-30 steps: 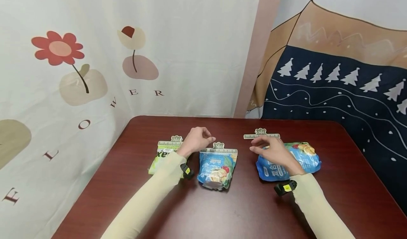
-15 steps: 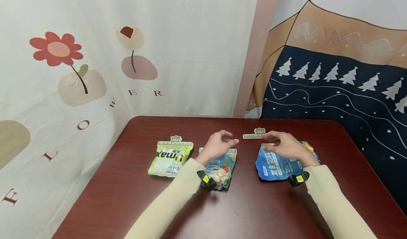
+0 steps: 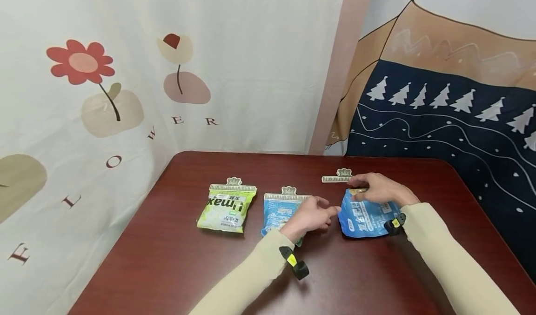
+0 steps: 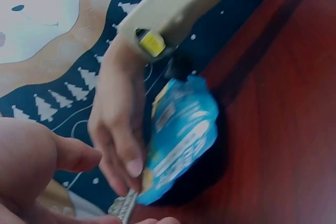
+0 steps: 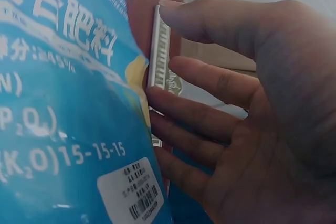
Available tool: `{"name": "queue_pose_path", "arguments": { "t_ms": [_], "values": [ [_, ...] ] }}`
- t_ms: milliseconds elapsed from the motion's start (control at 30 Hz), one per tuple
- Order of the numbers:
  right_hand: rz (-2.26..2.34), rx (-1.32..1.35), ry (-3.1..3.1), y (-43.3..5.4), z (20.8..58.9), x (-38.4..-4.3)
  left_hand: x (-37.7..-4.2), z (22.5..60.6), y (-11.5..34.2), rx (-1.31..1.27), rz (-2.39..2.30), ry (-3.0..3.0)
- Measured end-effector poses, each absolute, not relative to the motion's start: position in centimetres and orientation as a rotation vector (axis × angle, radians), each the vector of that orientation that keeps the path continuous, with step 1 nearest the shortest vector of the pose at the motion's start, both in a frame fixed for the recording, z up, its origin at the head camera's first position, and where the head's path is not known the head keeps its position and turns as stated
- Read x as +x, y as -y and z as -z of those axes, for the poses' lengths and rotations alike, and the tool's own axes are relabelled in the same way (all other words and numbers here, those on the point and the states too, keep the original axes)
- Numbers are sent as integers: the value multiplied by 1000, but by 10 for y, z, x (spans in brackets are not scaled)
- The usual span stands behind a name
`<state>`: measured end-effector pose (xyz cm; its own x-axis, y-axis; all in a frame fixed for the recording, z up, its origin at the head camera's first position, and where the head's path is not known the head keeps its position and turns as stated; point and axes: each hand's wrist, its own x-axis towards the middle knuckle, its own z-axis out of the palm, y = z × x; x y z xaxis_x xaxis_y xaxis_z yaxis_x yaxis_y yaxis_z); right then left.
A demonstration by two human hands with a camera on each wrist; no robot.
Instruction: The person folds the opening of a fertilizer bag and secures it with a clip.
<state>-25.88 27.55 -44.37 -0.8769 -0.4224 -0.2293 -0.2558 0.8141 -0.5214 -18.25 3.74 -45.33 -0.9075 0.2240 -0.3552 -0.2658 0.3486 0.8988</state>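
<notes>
A blue fertilizer bag (image 3: 363, 219) stands on the right of the table. My right hand (image 3: 383, 188) is at its upper edge; in the right wrist view its fingers (image 5: 194, 114) reach the bag's edge while the thumb stays apart. My left hand (image 3: 311, 216) is over the right side of a second blue bag (image 3: 278, 212), its index finger pointing at the first bag. Nothing is held in the left hand. A loose ruler-patterned bag clip (image 3: 337, 177) lies behind the fertilizer bag, partly hidden by the right fingers.
On the left lies a green bag (image 3: 226, 212) with a similar clip (image 3: 233, 184) across its top. The middle blue bag also wears a clip (image 3: 288, 194). A white curtain (image 3: 251, 73) and a dark printed cloth (image 3: 444, 115) hang behind the table (image 3: 176, 268).
My left hand has moved right from beside the green bag, across the middle bag, toward the fertilizer bag. My right hand has shifted right, from in front of the loose clip to the bag's upper edge.
</notes>
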Motion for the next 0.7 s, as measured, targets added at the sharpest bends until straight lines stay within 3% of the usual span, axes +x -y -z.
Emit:
{"name": "queue_pose_path", "arguments": {
  "t_ms": [367, 700],
  "values": [
    [660, -515, -2604, -273, 443, -279, -159, 473, -62, -85, -1711, -1904],
    [629, -462, -2612, -270, 450, -285, -158, 484, -76, -182, -1810, -1801]
  ]
}}
